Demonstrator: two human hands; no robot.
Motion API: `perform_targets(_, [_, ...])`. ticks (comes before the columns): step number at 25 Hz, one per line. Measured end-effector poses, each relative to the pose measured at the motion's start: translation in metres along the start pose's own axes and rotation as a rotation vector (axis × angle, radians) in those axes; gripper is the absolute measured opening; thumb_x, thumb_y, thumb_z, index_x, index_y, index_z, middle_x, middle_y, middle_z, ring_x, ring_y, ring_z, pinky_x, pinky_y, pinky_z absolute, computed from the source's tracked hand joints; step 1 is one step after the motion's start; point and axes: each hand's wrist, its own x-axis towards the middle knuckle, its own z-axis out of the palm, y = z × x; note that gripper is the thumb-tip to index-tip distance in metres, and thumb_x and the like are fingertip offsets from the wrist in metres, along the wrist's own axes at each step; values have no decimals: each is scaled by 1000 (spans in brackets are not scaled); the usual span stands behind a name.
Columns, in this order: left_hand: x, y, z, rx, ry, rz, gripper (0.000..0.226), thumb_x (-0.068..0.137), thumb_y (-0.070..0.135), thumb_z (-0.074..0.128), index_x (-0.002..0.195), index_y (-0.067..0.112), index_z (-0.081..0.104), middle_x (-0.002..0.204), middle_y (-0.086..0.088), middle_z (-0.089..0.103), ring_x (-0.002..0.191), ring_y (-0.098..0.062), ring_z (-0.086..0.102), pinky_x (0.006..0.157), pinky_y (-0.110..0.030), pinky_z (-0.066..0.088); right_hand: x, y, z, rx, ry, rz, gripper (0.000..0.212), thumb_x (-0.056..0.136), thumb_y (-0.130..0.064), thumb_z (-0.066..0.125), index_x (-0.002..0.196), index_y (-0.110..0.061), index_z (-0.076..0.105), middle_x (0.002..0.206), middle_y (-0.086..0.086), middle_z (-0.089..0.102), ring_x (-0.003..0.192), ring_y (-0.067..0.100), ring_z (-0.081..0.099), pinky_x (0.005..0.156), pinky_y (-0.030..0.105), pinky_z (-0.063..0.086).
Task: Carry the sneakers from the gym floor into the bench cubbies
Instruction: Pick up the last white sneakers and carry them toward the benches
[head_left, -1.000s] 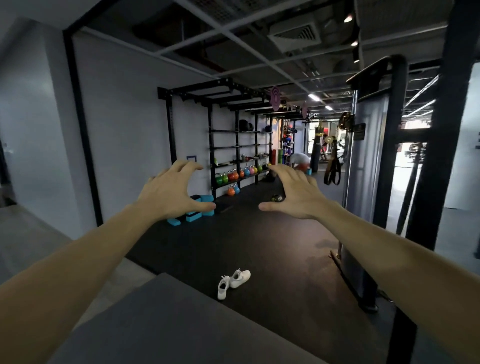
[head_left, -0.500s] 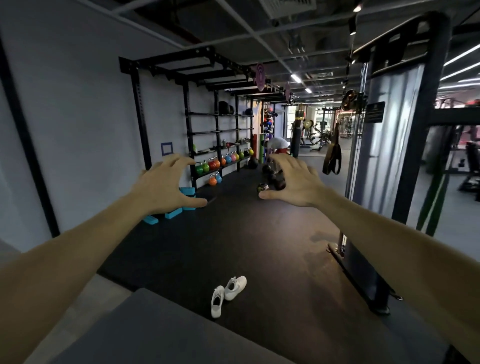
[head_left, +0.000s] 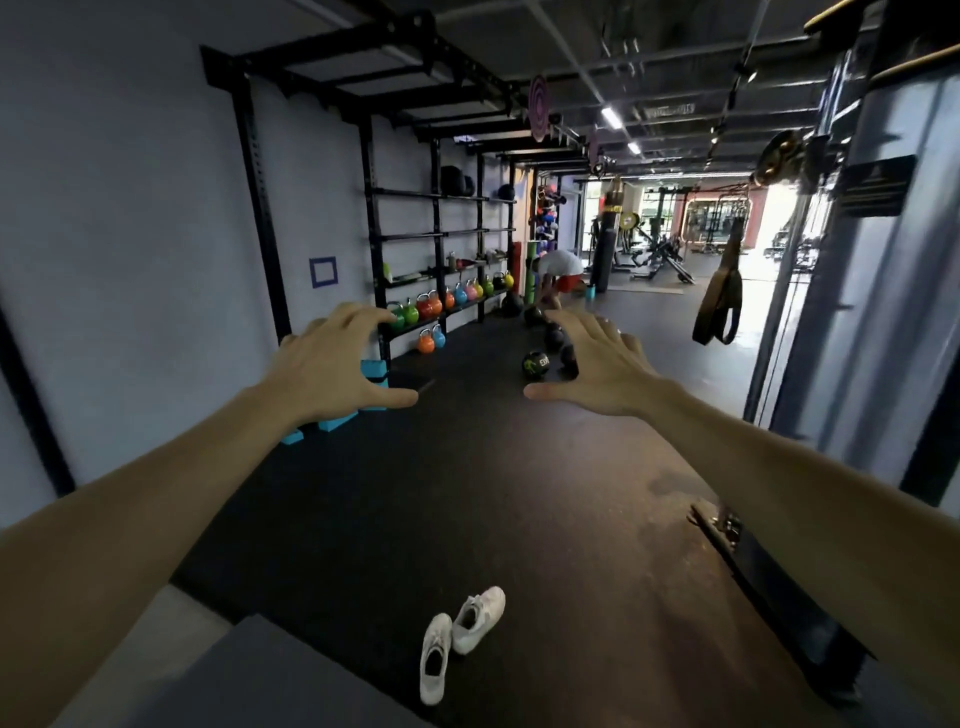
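- left hand (head_left: 332, 366), right hand (head_left: 597, 366): mid-frame, raised, fingers spread wide, holding nothing
- white sneakers (head_left: 460, 642): bottom centre on the dark floor (head_left: 519, 493), touching, well below both hands

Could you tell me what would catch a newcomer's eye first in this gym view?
Two bare arms stretch forward, the left hand and right hand held open in mid-air, holding nothing. Below them a pair of white sneakers lies on the dark floor. Bright kettlebells line the rack along the left wall.
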Motion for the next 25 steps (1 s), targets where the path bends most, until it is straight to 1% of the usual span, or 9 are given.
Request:
perform_targets(5, [110, -49, 73, -22, -10, 9, 102, 60, 76, 65, 142, 30, 26, 148, 1, 28, 128, -25, 39, 99, -56, 40, 111, 34, 70, -12, -40, 4, 106, 65, -80, 57, 148, -34, 9, 157, -2, 13, 142, 29, 15, 111, 54, 17])
perform_targets(11, [242, -131, 191, -68, -50, 41, 100, 60, 76, 66, 141, 31, 27, 147, 1, 29, 128, -25, 39, 98, -56, 41, 243, 80, 183, -14, -64, 48, 107, 63, -83, 54, 147, -37, 8, 157, -3, 14, 141, 28, 18, 110, 54, 20])
perform_targets(15, [344, -194, 286, -116, -155, 30, 102, 57, 79, 65, 140, 31, 29, 146, 2, 31, 127, -23, 40, 97, -53, 42, 344, 112, 281, -13, -145, 94, 107, 61, -86, 52, 147, -37, 9, 157, -5, 14, 140, 26, 21, 109, 49, 21])
perform_targets(18, [391, -218, 345, -110, -201, 30, 101, 57, 79, 64, 140, 32, 29, 149, 3, 28, 130, -21, 37, 99, -52, 41, 395, 132, 339, -16, -168, 121, 107, 58, -89, 47, 145, -42, 7, 156, -6, 14, 140, 25, 19, 109, 50, 20])
perform_targets(21, [433, -243, 430, -106, -277, 24, 102, 56, 80, 64, 139, 34, 27, 149, 4, 26, 132, -22, 35, 99, -55, 40, 441, 158, 429, -12, -233, 127, 104, 57, -91, 43, 143, -44, 8, 156, -6, 16, 139, 27, 21, 109, 51, 20])
perform_targets(25, [441, -266, 558, -160, -367, 4, 101, 54, 81, 63, 138, 38, 26, 148, 7, 25, 131, -22, 36, 97, -56, 40, 459, 190, 568, 37, -320, 128, 103, 59, -91, 43, 143, -44, 9, 154, -6, 19, 138, 28, 24, 108, 51, 21])
